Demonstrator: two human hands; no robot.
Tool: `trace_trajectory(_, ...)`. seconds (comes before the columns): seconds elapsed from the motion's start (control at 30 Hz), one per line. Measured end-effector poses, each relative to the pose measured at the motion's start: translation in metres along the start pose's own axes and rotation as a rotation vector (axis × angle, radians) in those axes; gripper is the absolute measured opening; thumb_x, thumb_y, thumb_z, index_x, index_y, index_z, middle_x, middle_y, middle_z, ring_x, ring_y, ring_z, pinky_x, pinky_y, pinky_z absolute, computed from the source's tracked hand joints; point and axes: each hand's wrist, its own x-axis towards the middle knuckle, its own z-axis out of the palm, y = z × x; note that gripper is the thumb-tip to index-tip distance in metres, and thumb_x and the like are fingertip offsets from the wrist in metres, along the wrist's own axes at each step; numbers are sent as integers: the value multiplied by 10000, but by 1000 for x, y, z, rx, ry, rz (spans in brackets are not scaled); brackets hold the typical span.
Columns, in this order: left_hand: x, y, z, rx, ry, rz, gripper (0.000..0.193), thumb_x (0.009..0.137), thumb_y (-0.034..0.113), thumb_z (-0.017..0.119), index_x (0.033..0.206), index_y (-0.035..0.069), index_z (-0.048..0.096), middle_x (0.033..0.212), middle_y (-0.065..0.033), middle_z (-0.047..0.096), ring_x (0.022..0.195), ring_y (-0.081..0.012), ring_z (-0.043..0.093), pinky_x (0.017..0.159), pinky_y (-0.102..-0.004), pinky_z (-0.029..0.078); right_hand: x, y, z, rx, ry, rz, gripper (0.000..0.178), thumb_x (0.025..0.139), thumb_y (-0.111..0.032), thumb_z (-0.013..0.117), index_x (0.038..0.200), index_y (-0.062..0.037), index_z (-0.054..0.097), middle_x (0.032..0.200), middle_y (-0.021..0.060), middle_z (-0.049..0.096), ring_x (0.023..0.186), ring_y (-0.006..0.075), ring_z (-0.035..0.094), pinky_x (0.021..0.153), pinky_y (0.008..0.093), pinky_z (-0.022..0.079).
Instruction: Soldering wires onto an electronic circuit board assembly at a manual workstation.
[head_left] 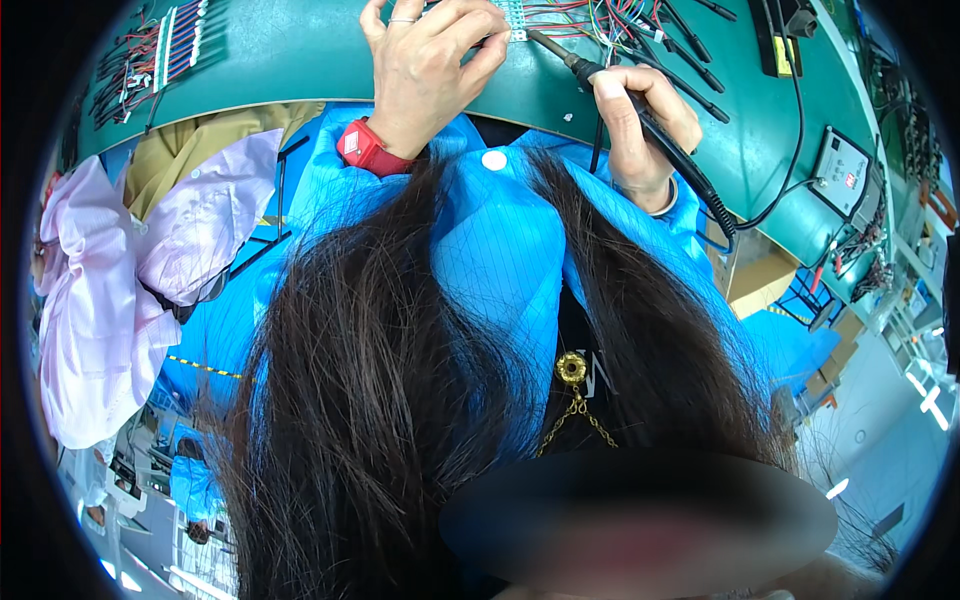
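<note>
My right hand (645, 130) grips the handle of a soldering iron (665, 145), with its metal tip pointing up and to the left. That tip ends right beside a small green and white connector strip (516, 18) at the top edge, from which red and other thin wires (575, 18) run to the right. Across the strip from the iron, my left hand (430, 65) rests with bent fingers drawn together. The upper edge cuts off some of its fingers, and what they pinch is hidden. A red band circles my left wrist.
On the green tabletop (270, 60), a finished-looking row of wired connectors (170, 50) lies at the left. Black cable ends (695, 70) lie right of the iron. Farther right stand a grey control box (845, 172) and a yellow-black holder (780, 50). The iron's cord loops there. A pink-clothed person (100, 300) is at left.
</note>
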Motion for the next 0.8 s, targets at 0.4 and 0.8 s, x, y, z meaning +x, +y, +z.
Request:
trace_trajectory(0.4, -1, 3, 0, -51, 11, -58, 71, 775, 143, 710, 820, 147, 655, 902, 29, 680, 1115, -243, 577, 981, -509, 287, -4, -1, -1, -20, 19, -24, 66, 808, -39, 698, 802, 23, 675, 622, 75, 625, 531, 133, 598, 493, 243, 437)
trace_trajectory(0.8, 0, 4, 0, -39, 7, -50, 64, 775, 140, 709, 804, 142, 652, 902, 31, 681, 1120, -240, 576, 979, -508, 287, -3, 2, 0, -7, 20, -22, 72, 815, -39, 699, 797, 26, 672, 630, 74, 630, 534, 128, 602, 497, 238, 442)
